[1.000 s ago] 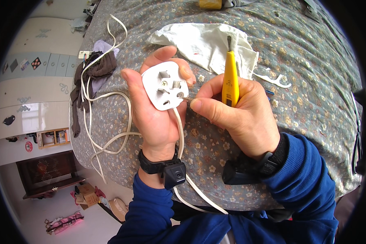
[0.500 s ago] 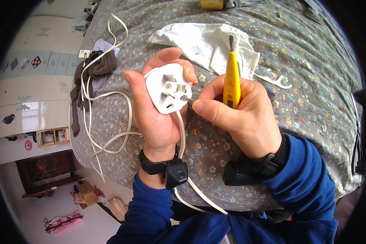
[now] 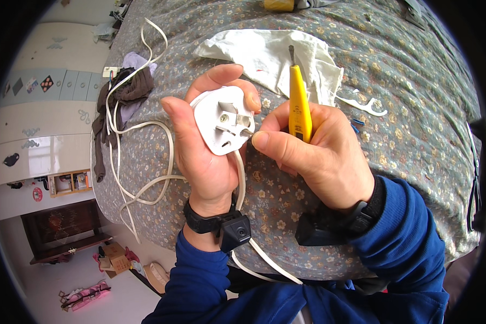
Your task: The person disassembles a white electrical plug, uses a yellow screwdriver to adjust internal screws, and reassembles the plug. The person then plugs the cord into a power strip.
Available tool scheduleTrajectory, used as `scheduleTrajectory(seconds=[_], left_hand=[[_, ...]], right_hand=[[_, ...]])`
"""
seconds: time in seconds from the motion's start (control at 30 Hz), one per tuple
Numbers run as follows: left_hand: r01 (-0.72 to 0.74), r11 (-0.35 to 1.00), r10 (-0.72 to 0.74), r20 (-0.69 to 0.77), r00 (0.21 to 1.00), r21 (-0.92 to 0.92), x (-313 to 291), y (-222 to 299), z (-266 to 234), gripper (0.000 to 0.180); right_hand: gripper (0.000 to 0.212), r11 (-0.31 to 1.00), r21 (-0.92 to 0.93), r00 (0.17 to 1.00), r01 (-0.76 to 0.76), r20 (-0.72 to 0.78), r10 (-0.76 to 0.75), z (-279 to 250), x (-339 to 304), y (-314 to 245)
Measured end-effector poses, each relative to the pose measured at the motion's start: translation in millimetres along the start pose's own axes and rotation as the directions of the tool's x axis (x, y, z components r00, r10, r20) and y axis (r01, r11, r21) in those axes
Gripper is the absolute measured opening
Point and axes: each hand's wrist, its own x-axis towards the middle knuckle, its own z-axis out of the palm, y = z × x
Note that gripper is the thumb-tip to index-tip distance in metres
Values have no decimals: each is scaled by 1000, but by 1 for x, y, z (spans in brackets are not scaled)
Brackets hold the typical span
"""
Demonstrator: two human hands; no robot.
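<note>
My left hand [image 3: 206,156] is palm up, its fingers curled round a white three-pin plug [image 3: 215,127] with flat metal pins facing up. A white cord [image 3: 240,181] leaves the plug and runs down past my wrist. My right hand [image 3: 326,151] holds a yellow screwdriver [image 3: 299,108] upright, its metal tip pointing away from me. Thumb and forefinger of that hand also pinch the end of a small dark metal piece [image 3: 247,132], seemingly a screw, at a hole in the plug's face. The pinched end is hidden.
A white cloth [image 3: 264,56] lies beyond my hands on the flowered bedspread [image 3: 399,178]. Right of it are a white curved plastic piece [image 3: 364,105] and small blue bits [image 3: 357,125]. Loops of white cord [image 3: 146,124] and dark clothing [image 3: 127,94] lie at left.
The screwdriver has shifted slightly left and tilts a little more to the left. My right fingertips have moved slightly left, closer to the plug. My left hand still holds the plug.
</note>
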Motion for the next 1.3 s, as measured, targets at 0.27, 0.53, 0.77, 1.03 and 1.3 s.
scheduleTrajectory(seconds=[0.27, 0.53, 0.77, 1.03, 1.3], left_hand=[[64, 986, -55, 60, 997, -154, 1, 0, 0, 79], [71, 970, -44, 119, 992, -231, 3, -1, -1, 79], [91, 970, -74, 79, 994, -227, 1, 0, -2, 80], [54, 980, -33, 111, 993, -192, 2, 0, -3, 79], [70, 979, -60, 58, 997, -190, -1, 1, 0, 77]], right_hand=[[20, 999, 42, 1000, -28, 16, 27, 0, 1, -1], [17, 994, 79, 996, -74, 55, 70, -2, 0, -3], [15, 994, 69, 994, -83, 73, 78, -2, 0, -4], [16, 1000, -5, 999, -9, 43, 9, 1, -1, 0], [18, 994, -108, 999, 8, 49, -3, -2, -3, -3]])
